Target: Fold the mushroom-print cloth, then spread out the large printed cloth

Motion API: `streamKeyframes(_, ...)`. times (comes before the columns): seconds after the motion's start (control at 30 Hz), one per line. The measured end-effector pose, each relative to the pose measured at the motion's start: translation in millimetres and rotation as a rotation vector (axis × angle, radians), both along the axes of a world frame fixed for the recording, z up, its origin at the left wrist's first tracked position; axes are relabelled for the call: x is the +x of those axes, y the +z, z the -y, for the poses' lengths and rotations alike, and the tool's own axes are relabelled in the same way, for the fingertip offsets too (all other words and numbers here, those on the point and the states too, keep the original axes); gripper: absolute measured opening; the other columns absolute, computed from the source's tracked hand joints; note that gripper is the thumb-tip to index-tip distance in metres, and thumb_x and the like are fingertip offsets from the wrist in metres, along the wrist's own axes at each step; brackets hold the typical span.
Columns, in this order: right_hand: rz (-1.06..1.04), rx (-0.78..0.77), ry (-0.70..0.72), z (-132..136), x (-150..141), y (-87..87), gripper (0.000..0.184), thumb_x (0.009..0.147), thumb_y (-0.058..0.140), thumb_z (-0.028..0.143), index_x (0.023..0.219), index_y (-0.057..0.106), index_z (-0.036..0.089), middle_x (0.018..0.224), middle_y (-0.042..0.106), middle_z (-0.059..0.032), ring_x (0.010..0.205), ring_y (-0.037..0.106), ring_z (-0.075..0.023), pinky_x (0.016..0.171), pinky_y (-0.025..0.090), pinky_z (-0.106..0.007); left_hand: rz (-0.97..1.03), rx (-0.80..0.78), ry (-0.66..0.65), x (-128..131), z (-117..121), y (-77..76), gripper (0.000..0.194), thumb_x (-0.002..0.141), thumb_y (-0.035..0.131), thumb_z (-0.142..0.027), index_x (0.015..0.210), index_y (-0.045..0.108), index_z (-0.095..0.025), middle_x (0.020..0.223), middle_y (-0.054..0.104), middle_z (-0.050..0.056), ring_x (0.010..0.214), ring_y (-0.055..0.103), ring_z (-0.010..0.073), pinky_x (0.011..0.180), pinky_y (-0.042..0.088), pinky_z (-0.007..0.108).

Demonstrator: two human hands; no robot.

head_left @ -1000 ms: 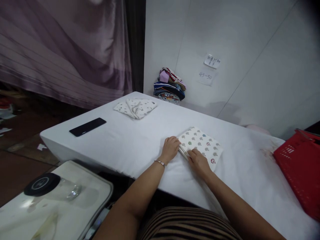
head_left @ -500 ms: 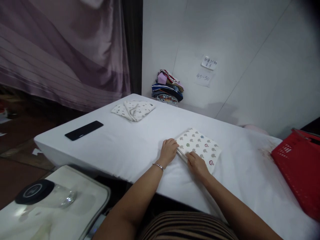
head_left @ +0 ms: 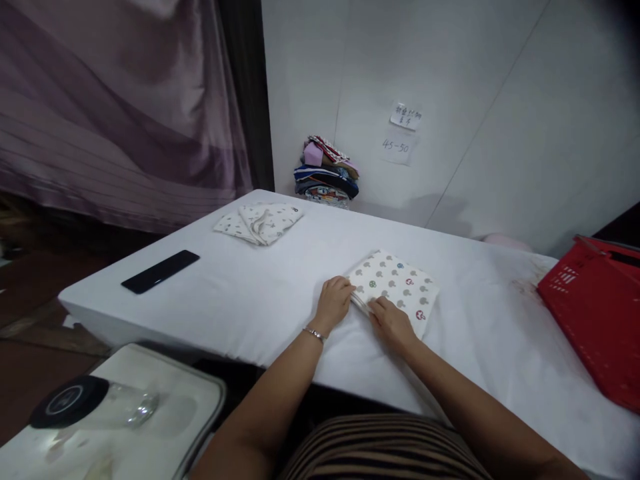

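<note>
A white cloth (head_left: 395, 283), folded into a flat square and printed with grey, red, green and blue motifs, lies on the white-covered table. My left hand (head_left: 334, 303), with a bracelet at the wrist, grips its left corner with bent fingers. My right hand (head_left: 393, 323) pinches the folded layers along the near edge, a short way to the right of my left hand. The fingertips of both hands are partly hidden by the cloth and the hands themselves. Farther back on the left lies a second folded white cloth (head_left: 260, 222) with small prints.
A black phone-like slab (head_left: 161, 271) lies at the table's left. A red plastic basket (head_left: 595, 320) stands at the right edge. Beyond the table is a stack of folded clothes (head_left: 326, 175) by the wall. A clear jar with a black lid (head_left: 70, 401) lies on a pale surface at lower left.
The view has shifted slightly to the right. Both hands stay at the near-left edge of the folded cloth, with hardly any movement against it.
</note>
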State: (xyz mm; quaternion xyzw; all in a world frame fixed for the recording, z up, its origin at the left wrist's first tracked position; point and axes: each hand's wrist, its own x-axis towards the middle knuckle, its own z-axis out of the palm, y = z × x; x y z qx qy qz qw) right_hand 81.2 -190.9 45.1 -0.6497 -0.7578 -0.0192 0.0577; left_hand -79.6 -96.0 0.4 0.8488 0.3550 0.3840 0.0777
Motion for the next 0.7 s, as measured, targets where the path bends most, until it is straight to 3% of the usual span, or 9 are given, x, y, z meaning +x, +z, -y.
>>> streamKeyframes(0.23,0.044,0.043,-0.031,7,9,-4.3,0.026,0.091,0.044,0.019,0.114,0.054,0.02,0.1,0.057,-0.0081,0.089,0.053,-0.0194,0.064,0.039,-0.026,-0.062,0.029,-0.026,1,3,0.7,0.034,0.086,0.049,-0.01,0.111,0.063,-0.028,0.111,0.061,0.005,0.113,0.048,0.0202,0.093,0.041,0.039)
streamKeyframes(0.5,0.038,0.027,-0.024,6,12,-3.6,0.034,0.088,0.041,0.011,0.118,0.054,0.018,0.101,0.058,-0.0087,0.088,0.054,-0.0203,0.065,0.041,-0.027,-0.068,0.071,-0.033,5,0,-2.7,0.023,0.089,0.05,-0.016,0.102,0.065,-0.027,0.11,0.061,0.003,0.114,0.047,0.0196,0.094,0.04,0.038)
streamKeyframes(0.7,0.053,-0.041,0.005,8,6,-0.7,0.041,0.086,0.041,0.009,0.125,0.049,0.019,0.101,0.057,-0.0081,0.085,0.054,-0.0178,0.064,0.04,-0.025,-0.037,0.016,-0.019,4,3,0.9,0.018,0.085,0.053,-0.014,0.095,0.065,-0.023,0.104,0.061,0.004,0.111,0.048,0.0204,0.09,0.041,0.038)
